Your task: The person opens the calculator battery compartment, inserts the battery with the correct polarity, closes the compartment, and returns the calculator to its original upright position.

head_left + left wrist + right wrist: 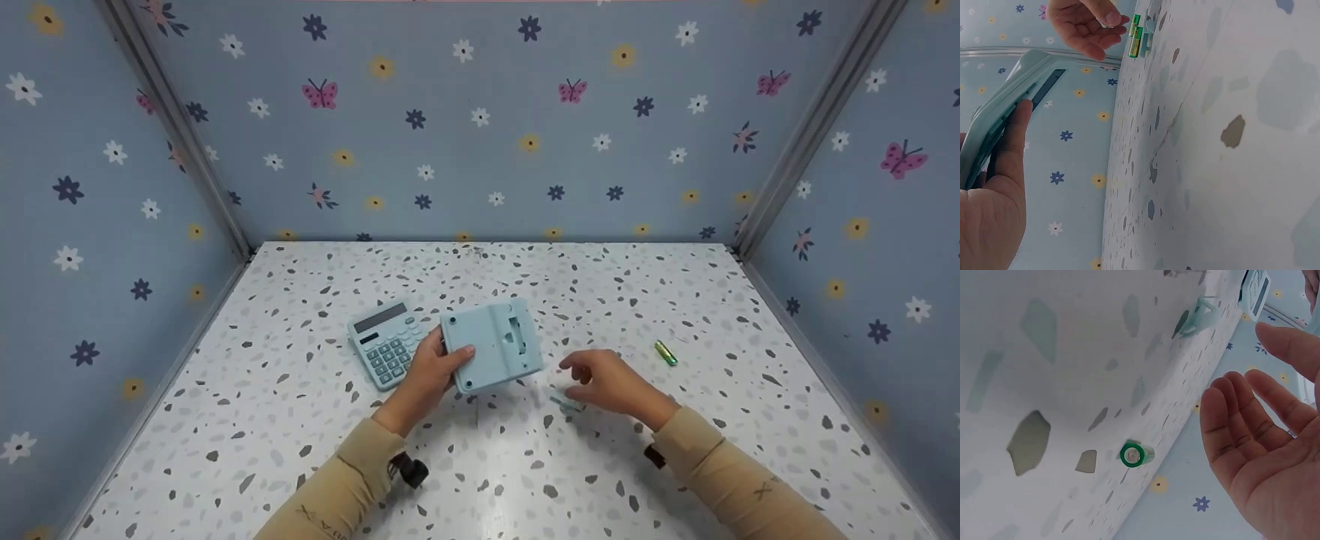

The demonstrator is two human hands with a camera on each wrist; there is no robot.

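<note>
My left hand (430, 367) grips a light blue calculator (484, 349), thumb on its back and fingers underneath. The calculator's back faces up, and its battery compartment (517, 336) is uncovered. In the left wrist view, my fingers (1013, 135) lie against its key side. My right hand (604, 381) hovers to the right of the calculator, fingers loosely bent and nothing between them. Just beneath its fingertips lies a small light blue battery cover (566, 400) on the table, also seen in the right wrist view as a pale blue piece (1199, 319).
A second light blue calculator (386, 349) lies keys up, left of the held one and partly behind my left hand. Farther right on the speckled table (300, 450) lies a green and gold battery (666, 352). Flower-patterned walls (480, 150) enclose the back and sides.
</note>
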